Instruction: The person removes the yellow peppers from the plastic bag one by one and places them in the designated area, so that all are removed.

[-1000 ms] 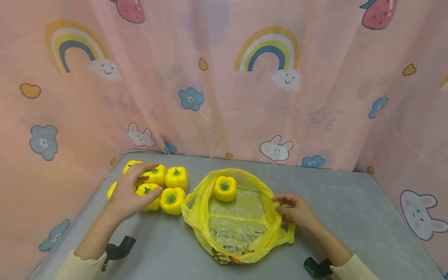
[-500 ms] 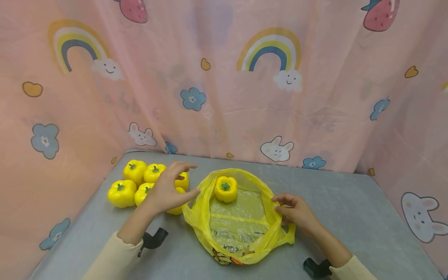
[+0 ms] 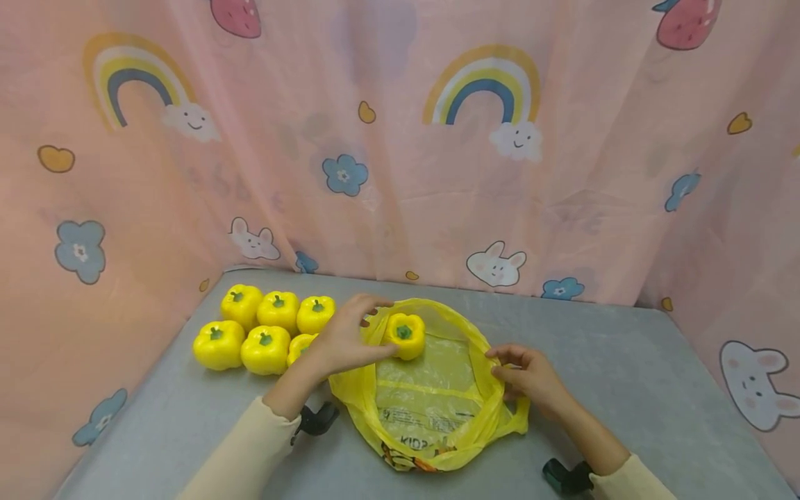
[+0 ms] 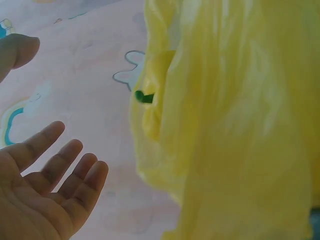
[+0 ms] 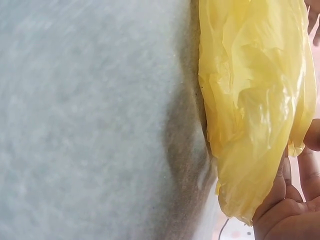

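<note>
A yellow plastic bag (image 3: 431, 389) stands with its mouth spread wide, and one yellow bell pepper (image 3: 406, 336) lies inside near its back left. My left hand (image 3: 350, 337) hovers over the bag's left rim beside this pepper. Its fingers are apart and loosely bent, and in the left wrist view the palm (image 4: 37, 205) holds nothing. My right hand (image 3: 531, 378) holds the bag's right rim between thumb and fingers. Part of those fingers is hidden behind the plastic in the right wrist view. Left of the bag, several yellow bell peppers (image 3: 265, 350) stand in two rows.
The grey tabletop (image 3: 600, 361) extends around the bag. Behind it and at both sides hangs a pink patterned curtain (image 3: 400, 229). A bag handle (image 3: 517, 420) lies loose by my right hand. Dark wrist devices (image 3: 319, 419) sit at both sleeves.
My left hand has moved right, from above the pepper rows to the bag's left rim, with nothing in it. My right hand and the bag stay in place.
</note>
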Action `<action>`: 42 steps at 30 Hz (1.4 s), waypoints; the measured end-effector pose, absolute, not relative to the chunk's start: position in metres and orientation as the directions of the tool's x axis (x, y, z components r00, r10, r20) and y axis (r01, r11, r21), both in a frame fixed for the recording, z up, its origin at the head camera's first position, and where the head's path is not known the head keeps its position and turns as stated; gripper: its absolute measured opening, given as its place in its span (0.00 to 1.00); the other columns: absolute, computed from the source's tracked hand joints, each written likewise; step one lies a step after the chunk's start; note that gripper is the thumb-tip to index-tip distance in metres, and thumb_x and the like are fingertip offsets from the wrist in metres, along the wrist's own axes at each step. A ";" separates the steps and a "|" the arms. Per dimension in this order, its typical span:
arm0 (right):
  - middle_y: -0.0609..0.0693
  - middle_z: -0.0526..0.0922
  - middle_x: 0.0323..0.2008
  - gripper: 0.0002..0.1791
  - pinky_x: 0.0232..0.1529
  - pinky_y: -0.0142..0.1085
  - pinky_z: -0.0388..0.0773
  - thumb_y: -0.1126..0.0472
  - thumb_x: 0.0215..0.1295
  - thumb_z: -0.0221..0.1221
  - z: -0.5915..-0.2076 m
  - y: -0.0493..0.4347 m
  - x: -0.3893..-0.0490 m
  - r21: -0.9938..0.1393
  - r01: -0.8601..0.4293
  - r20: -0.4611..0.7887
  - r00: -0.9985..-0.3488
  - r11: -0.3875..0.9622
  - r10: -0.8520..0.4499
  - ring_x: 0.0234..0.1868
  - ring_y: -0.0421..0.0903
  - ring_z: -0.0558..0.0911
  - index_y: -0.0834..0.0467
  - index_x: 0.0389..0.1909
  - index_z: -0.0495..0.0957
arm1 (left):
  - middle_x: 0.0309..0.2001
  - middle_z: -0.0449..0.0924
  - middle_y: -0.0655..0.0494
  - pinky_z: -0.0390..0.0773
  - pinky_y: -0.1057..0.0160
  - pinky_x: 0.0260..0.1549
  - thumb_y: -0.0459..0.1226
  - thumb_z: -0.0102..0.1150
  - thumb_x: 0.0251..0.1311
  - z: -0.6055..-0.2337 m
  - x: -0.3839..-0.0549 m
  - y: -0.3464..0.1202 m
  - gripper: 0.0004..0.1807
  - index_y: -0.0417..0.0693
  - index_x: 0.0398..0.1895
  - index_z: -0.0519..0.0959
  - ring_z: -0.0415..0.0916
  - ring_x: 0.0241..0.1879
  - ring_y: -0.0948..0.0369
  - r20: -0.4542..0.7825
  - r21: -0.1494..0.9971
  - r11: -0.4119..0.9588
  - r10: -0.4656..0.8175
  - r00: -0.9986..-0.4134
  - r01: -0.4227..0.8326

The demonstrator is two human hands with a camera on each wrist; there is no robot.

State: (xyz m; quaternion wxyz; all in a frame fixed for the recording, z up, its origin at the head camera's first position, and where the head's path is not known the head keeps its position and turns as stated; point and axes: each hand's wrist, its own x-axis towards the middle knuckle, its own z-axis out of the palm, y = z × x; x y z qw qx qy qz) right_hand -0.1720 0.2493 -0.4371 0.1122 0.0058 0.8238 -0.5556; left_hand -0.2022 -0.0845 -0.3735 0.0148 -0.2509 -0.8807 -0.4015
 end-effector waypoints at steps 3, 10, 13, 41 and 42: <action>0.53 0.78 0.40 0.17 0.27 0.37 0.83 0.62 0.63 0.60 -0.437 0.249 -0.172 -0.916 0.137 -0.195 -0.974 0.377 -0.118 0.32 0.44 0.78 0.64 0.52 0.76 | 0.61 0.71 0.52 0.77 0.54 0.54 0.48 0.73 0.46 -0.377 -0.207 -0.077 0.36 0.50 0.61 0.73 0.71 0.57 0.51 0.203 0.675 0.584 0.439 -0.875 0.450; 0.55 0.78 0.41 0.19 0.27 0.37 0.83 0.62 0.64 0.60 -0.435 0.248 -0.173 -0.920 0.120 -0.185 -0.972 0.373 -0.143 0.31 0.43 0.78 0.66 0.53 0.75 | 0.61 0.71 0.54 0.76 0.49 0.54 0.52 0.73 0.44 -0.386 -0.220 -0.065 0.38 0.53 0.62 0.73 0.71 0.58 0.52 0.141 0.621 0.656 0.445 -0.884 0.429; 0.54 0.79 0.42 0.18 0.27 0.37 0.83 0.62 0.64 0.60 -0.435 0.247 -0.173 -0.917 0.139 -0.199 -0.972 0.374 -0.127 0.32 0.43 0.78 0.64 0.53 0.76 | 0.61 0.72 0.54 0.74 0.49 0.58 0.51 0.73 0.44 -0.390 -0.226 -0.060 0.38 0.52 0.61 0.73 0.69 0.60 0.52 0.126 0.608 0.666 0.457 -0.881 0.432; 0.60 0.78 0.45 0.18 0.27 0.38 0.84 0.63 0.64 0.60 -0.439 0.249 -0.173 -0.931 0.091 -0.160 -0.972 0.354 -0.170 0.30 0.43 0.79 0.66 0.53 0.75 | 0.61 0.70 0.51 0.72 0.50 0.60 0.44 0.76 0.40 -0.407 -0.244 -0.044 0.39 0.52 0.61 0.73 0.64 0.61 0.51 0.054 0.552 0.707 0.498 -0.865 0.442; 0.60 0.78 0.45 0.18 0.27 0.38 0.84 0.63 0.64 0.60 -0.439 0.250 -0.173 -0.932 0.088 -0.158 -0.972 0.353 -0.175 0.30 0.43 0.79 0.66 0.53 0.75 | 0.61 0.70 0.51 0.72 0.50 0.60 0.45 0.76 0.40 -0.407 -0.244 -0.043 0.39 0.52 0.61 0.73 0.64 0.61 0.51 0.052 0.548 0.710 0.498 -0.865 0.442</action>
